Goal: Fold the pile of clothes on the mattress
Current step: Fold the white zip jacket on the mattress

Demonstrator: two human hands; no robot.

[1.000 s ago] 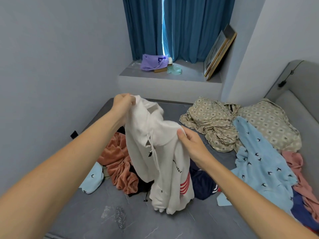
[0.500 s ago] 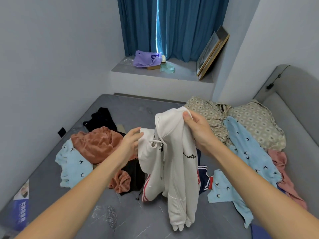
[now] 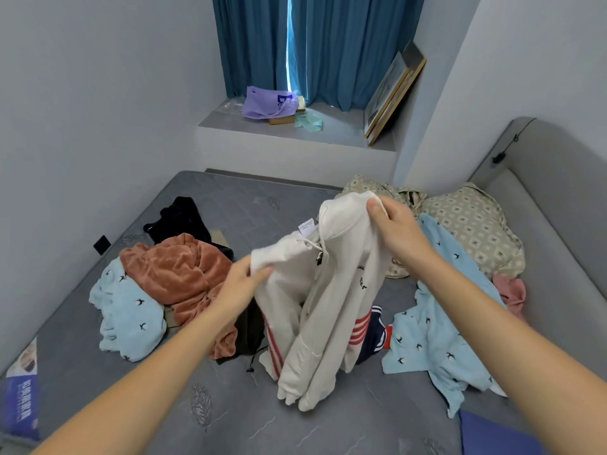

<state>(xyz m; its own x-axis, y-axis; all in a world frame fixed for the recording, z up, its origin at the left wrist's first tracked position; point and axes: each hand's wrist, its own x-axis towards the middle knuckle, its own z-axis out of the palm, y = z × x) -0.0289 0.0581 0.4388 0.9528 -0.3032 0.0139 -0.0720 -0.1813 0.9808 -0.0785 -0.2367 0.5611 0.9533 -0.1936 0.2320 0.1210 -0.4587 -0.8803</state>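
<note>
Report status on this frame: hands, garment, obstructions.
Both hands, left hand and right hand, grip the white hoodie, lifted. Unfolded. Loose clothes crowd the mattress beneath.

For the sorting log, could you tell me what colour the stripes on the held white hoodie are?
Red stripes, clearest in the head view.

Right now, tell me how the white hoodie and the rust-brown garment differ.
The white hoodie hangs lifted, pinched by the left hand and gripped by the right hand; the rust-brown garment lies crumpled on the mattress, untouched. The hoodie is smooth with red stripes; the brown garment looks plush and plain. Neither is folded yet.
</note>
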